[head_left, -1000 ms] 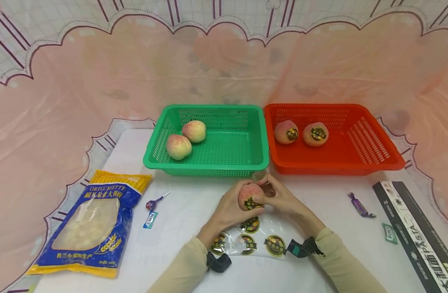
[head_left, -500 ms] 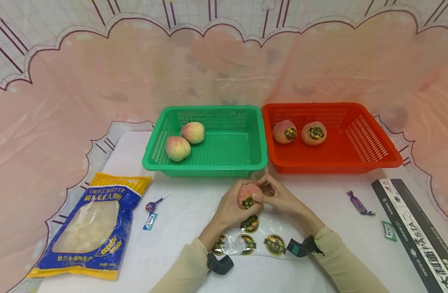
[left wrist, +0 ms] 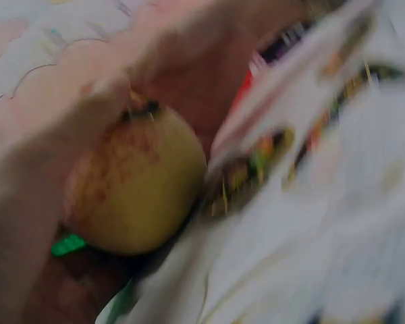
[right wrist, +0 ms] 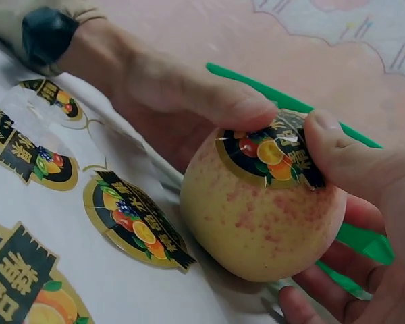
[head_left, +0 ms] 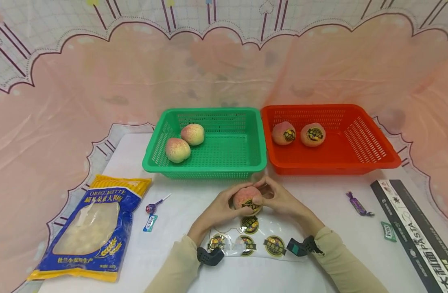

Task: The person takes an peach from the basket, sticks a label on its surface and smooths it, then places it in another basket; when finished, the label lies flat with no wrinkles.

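A pink and yellow peach is between both hands, just in front of the green basket. My left hand holds it from the left, with the thumb across the front. From the right, my right hand grips it, its thumb pressing a round black and gold fruit sticker on its skin. In the right wrist view, both thumbs lie on the sticker's edges. A clear sheet of matching stickers lies on the table under the hands. The left wrist view is blurred but shows the peach inside the curved left hand.
The green basket bears two peaches without visible stickers. Beside it, the red basket has two stickered peaches. An orecchiette bag, a lollipop and a small packet lie left; a purple candy, green packet and pasta box lie right.
The left hand and forearm have shifted left, and the peach has moved slightly left and turned a little. The right hand stays nearly in place, its thumb still at the sticker.
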`<state>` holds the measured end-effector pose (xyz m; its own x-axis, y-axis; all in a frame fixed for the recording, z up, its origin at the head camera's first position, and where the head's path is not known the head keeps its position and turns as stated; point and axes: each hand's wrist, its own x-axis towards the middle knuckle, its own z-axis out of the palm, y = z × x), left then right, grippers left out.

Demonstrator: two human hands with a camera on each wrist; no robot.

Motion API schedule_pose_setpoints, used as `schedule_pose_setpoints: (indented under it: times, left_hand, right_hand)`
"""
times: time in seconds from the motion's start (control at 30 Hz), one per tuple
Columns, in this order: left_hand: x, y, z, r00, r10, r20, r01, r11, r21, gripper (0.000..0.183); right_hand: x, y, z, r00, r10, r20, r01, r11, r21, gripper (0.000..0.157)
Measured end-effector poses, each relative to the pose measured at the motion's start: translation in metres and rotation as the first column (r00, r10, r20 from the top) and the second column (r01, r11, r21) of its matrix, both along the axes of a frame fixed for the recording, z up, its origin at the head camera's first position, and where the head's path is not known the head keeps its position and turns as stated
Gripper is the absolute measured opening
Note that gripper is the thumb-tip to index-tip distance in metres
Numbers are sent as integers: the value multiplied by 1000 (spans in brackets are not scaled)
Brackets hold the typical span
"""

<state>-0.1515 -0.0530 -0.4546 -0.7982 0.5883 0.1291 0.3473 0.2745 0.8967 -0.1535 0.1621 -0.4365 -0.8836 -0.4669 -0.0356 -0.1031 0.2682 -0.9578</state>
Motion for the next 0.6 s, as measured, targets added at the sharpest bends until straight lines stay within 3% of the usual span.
schedule_pose_setpoints:
  times: [0.23,0.43,0.53,0.6]
  left_hand:
    - [-2,-9,-1,997,-59,-43,59,998,6,72]
    - [0,-8,3,999,-41,-7,41,999,18,71]
    - [5,-5,11,999,-41,1,41,999,32,70]
    - [7,-4,19,999,-40,-17,41,999,32,69]
  right_hand:
    - [0,-1,0,1000,23,-6,-23,1000,13,36]
    - [0,1,-3,1000,22,-6,-22,1000,2,37]
    - [1,7,-5,1000,30,-5,-30,998,-64,47]
    - [1,11,-5,1000,25,18,-21,983,-180,54]
